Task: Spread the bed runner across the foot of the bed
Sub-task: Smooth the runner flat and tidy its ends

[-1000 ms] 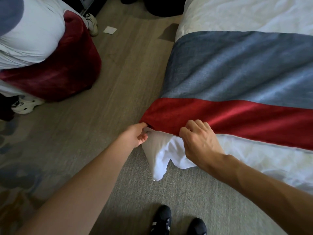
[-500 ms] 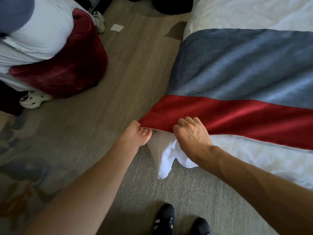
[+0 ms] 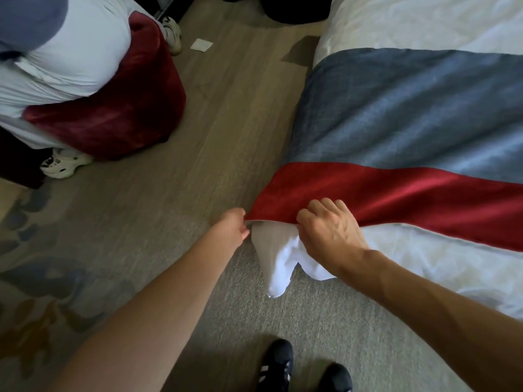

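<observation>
Gripping the bed runner (image 3: 410, 131), a long band of blue-grey woven cloth with a deep red stripe along its near side, you hold it by the red hem at the end nearest you. Your left hand (image 3: 233, 229) pinches the very corner of that hem between curled fingers, and your right hand (image 3: 325, 230) is clenched on the same hem a little further along, knuckles up, with cloth bunched under it. The runner lies across the white-covered bed (image 3: 424, 21) and runs out of view to the right, its end hanging over the bed's side towards the floor. Just below your hands a corner of white bedding (image 3: 280, 275) droops down to the grey carpet (image 3: 325, 321). Your black shoes with white stripes (image 3: 276, 366) stand on that carpet at the bottom of the view. Beyond it lies a wood-look floor (image 3: 226, 108) with a small white slip of paper (image 3: 201, 45) on it. Well apart on the left, a round dark red velvet stool (image 3: 119, 117) carries a heap of white linen (image 3: 70, 52).
</observation>
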{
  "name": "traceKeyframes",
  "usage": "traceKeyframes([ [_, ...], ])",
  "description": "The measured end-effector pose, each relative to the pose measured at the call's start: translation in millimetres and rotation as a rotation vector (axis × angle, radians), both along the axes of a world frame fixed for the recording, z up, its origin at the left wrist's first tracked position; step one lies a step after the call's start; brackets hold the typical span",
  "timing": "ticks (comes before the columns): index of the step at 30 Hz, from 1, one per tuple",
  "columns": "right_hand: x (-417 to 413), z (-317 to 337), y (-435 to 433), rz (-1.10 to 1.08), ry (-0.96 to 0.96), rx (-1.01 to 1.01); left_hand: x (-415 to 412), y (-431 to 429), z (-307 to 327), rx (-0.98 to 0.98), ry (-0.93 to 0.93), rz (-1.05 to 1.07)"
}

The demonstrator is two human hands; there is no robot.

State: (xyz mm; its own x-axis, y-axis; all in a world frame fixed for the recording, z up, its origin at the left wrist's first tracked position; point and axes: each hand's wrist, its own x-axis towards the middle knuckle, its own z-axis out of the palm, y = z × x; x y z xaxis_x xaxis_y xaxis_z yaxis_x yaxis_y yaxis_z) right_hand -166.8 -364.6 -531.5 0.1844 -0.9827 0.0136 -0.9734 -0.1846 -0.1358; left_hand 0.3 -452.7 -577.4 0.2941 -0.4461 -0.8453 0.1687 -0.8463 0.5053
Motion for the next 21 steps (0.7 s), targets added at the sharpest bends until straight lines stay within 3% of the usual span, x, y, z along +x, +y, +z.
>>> traceKeyframes([
  [3,-4.0,9.8,-6.5,-0.025,-0.062,0.001,-8.9,-8.9,1.9,-0.299,-0.422,-0.268],
  [6,-15.9,21.3,-20.5,-0.061,-0.031,0.056,-23.6,-19.2,5.0,-0.601,-0.416,-0.557],
  [11,-48.5,32.9,-44.7,-0.204,-0.003,0.124,-53.7,-35.8,16.5,-0.898,-0.46,-0.964],
  [21,-122.6,36.9,-89.6,-0.327,-0.053,0.117,-131.0,-85.1,32.8,-0.966,-0.622,-1.318],
])
